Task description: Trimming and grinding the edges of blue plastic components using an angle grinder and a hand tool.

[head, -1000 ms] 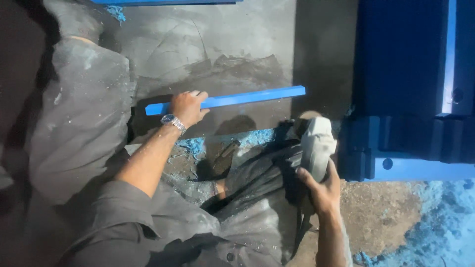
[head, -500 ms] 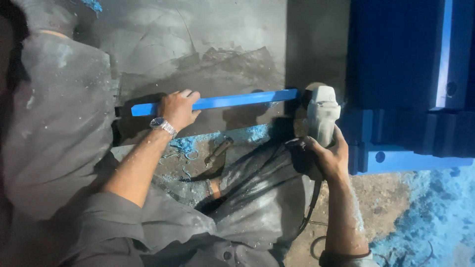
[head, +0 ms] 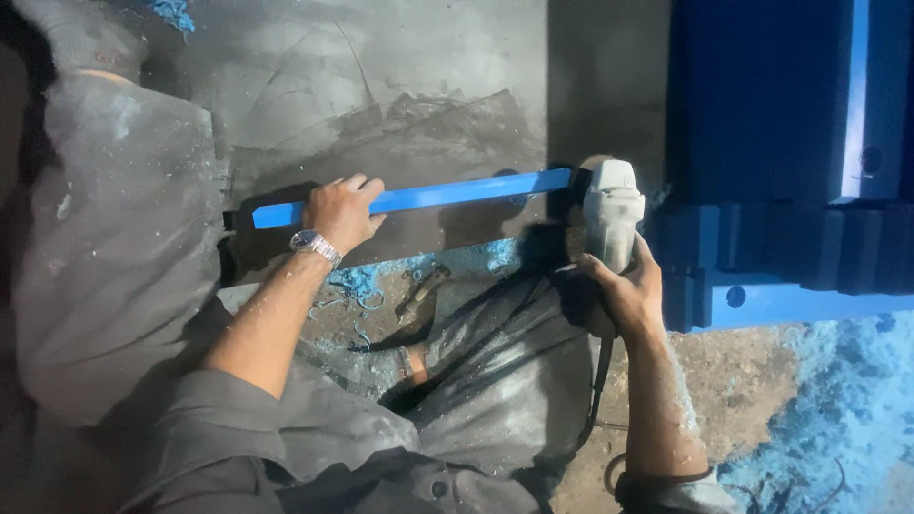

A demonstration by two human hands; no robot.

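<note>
A view looking down from the head at a person crouched over a dark grey floor [head: 419, 86], both bare hands busy. The left hand [head: 341, 211] lies palm down over a long, thin blue bar [head: 447, 193], fingers curled over its far edge and pressing it to the floor near its left end. A metal wristwatch [head: 315, 245] sits on that wrist, and the forearm is bare below a rolled grey sleeve.

The right hand [head: 624, 290] is wrapped tight around the body of a pale grey power grinder [head: 612, 214], fingers closed on the handle. The nose of the tool meets the right end of the blue bar; the cutting disc itself is hidden in shadow. A black cable [head: 598, 381] drops from the back of the tool and runs down along the right forearm.

The bar lies nearly level across the middle of the view, tilted slightly up to the right, stretching from one hand to the other.

Between the arms are the person's knees in dusty grey trousers [head: 505, 381]. Curled blue shavings [head: 357, 286] lie scattered on the floor just below the bar. To the right stands a large dark blue metal structure [head: 781, 143], with a lighter blue beam [head: 809, 300] at its foot. More blue dust and shavings [head: 838, 419] cover the ground at lower right.
</note>
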